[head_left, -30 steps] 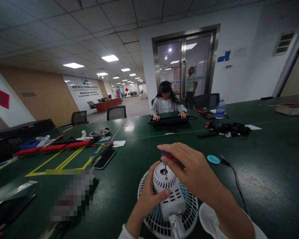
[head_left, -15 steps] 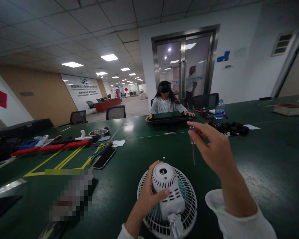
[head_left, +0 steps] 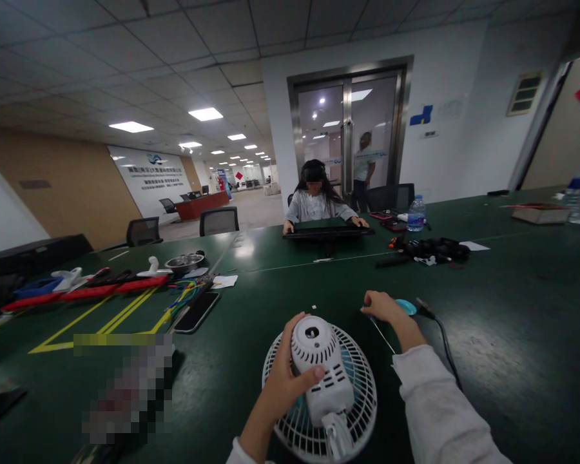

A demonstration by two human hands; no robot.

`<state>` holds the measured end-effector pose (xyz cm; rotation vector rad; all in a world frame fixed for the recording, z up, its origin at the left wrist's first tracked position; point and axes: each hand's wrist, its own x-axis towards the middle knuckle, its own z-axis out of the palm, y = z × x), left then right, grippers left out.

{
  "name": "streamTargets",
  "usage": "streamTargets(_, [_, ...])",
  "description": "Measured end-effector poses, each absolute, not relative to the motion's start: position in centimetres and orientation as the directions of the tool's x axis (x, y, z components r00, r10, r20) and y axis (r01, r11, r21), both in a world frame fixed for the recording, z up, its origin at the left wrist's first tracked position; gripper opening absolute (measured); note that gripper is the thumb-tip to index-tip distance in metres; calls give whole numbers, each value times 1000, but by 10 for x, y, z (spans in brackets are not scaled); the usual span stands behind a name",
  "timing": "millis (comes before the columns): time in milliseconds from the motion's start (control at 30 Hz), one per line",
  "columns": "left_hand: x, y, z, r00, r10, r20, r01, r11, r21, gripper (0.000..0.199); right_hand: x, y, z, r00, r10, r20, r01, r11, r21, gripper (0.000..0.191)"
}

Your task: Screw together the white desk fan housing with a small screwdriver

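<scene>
A small white fan [head_left: 337,391] lies grille down on the green table in front of me, its motor housing upward. My left hand [head_left: 281,381] is wrapped round the left side of that housing, the thumb across its vents. A round hole with a small part inside shows in the housing's top, and a bundled white cord hangs at its near end. To the right of the fan, low over the tabletop, my right hand [head_left: 385,307] is closed round the handle of a screwdriver [head_left: 383,336]. Its thin shaft slants toward my sleeve; the handle is mostly hidden.
Beside my right hand are a teal disc [head_left: 406,306] and a black cable [head_left: 445,338]. A tiny pale piece [head_left: 314,307] lies beyond the fan. Leftward are a phone [head_left: 198,312], wires and a metal bowl [head_left: 184,262]. Across the table a person [head_left: 319,203] holds a dark monitor [head_left: 327,232].
My right hand has moved away from me and down to the table with the screwdriver, whose shaft now slants instead of hanging upright. My left hand keeps its hold on the fan.
</scene>
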<state>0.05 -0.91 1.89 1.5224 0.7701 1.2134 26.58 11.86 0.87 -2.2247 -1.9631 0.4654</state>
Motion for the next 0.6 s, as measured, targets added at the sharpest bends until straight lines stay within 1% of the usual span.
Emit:
streamTargets(67, [0, -9, 19, 301, 901, 312, -114, -291, 950, 79, 269, 120, 10, 148, 980, -133, 938, -182, -296, 30])
streamTargets(133, [0, -9, 19, 316, 897, 309, -128, -282, 951, 80, 275, 119, 13, 246, 964, -104, 925, -266, -272, 32])
streamTargets(233, [0, -8, 18, 317, 892, 322, -138, -293, 946, 80, 286, 117, 13, 430, 901, -64, 871, -432, -233, 34])
streamTargets(333, [1, -8, 18, 311, 891, 332, -146, -301, 942, 81, 293, 114, 6, 538, 841, -61, 812, -536, -230, 34])
streamTargets(467, [1, -8, 19, 307, 898, 316, -149, -283, 947, 83, 296, 108, -2, 575, 815, -74, 775, -572, -269, 31])
streamTargets(600, [1, -8, 18, 307, 899, 312, -139, -282, 949, 85, 296, 105, 4, 546, 834, -84, 768, -538, -347, 29])
